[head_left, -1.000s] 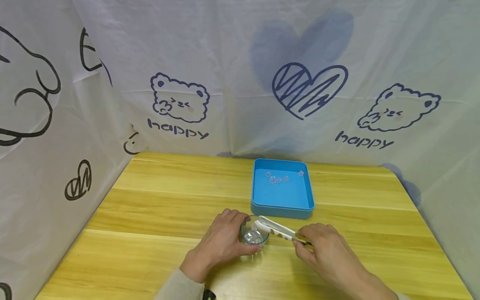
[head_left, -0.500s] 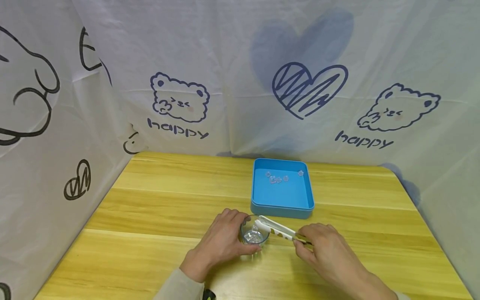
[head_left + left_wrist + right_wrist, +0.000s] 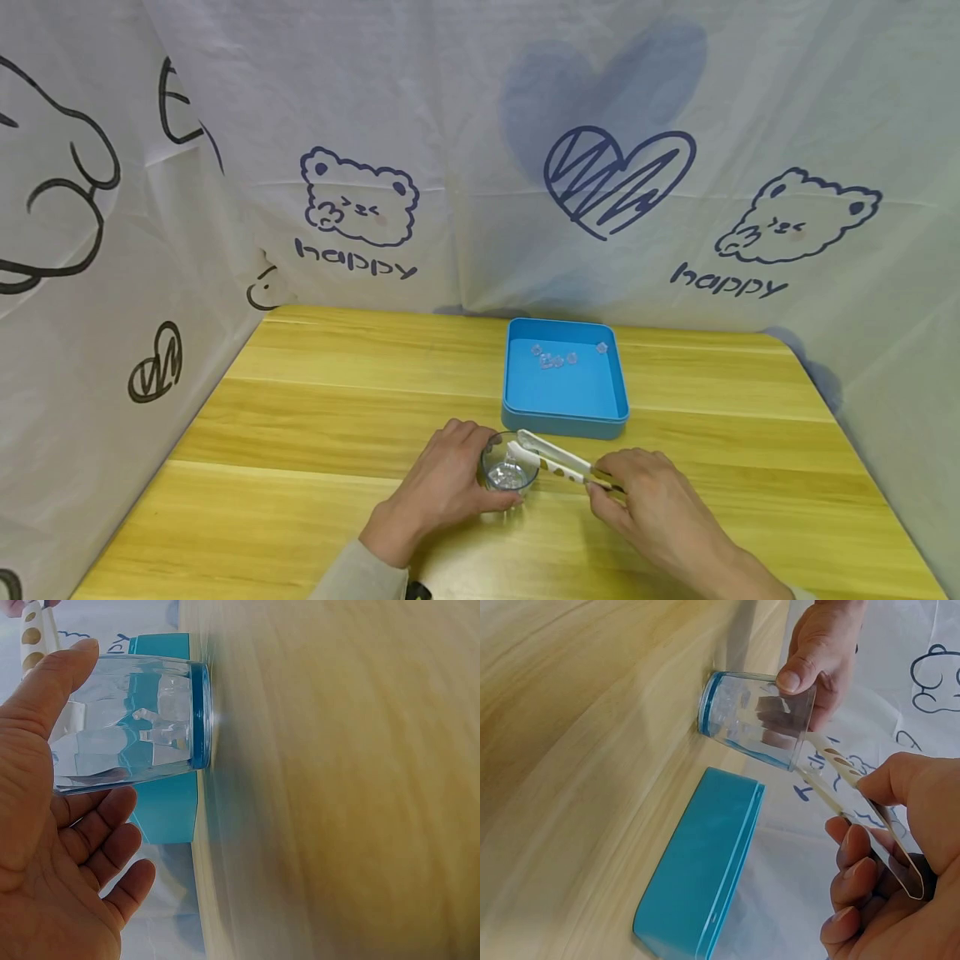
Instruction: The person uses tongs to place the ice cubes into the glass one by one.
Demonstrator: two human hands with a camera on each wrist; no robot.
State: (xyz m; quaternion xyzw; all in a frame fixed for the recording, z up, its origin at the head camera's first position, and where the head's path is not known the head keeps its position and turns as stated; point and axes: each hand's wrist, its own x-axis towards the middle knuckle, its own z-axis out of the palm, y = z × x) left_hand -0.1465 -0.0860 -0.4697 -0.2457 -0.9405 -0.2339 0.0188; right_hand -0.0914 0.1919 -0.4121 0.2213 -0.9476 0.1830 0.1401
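A clear drinking glass (image 3: 492, 455) with a blue-tinted base stands on the table. My left hand (image 3: 441, 482) grips its side, thumb on the near side and fingers behind. Several clear plastic-looking pieces (image 3: 507, 476) lie at the bottom of the glass. In my right hand (image 3: 658, 510) is a pair of tongs (image 3: 558, 452) with white, spotted arms and metal handles, pinched between thumb and fingers. The tong tips reach in over the rim, slightly apart, near another clear piece (image 3: 144, 715) above the others. In the right wrist view the tongs (image 3: 838, 763) enter the glass mouth.
Just behind the glass sits a shallow blue tray (image 3: 564, 423) with several small clear pieces (image 3: 556, 361) near its far side. A white printed cloth (image 3: 480, 167) hangs behind and along the sides of the wood-look table (image 3: 337, 392).
The tong arms have spread slightly further apart at the glass mouth. The left hand, glass and tray have kept their places.
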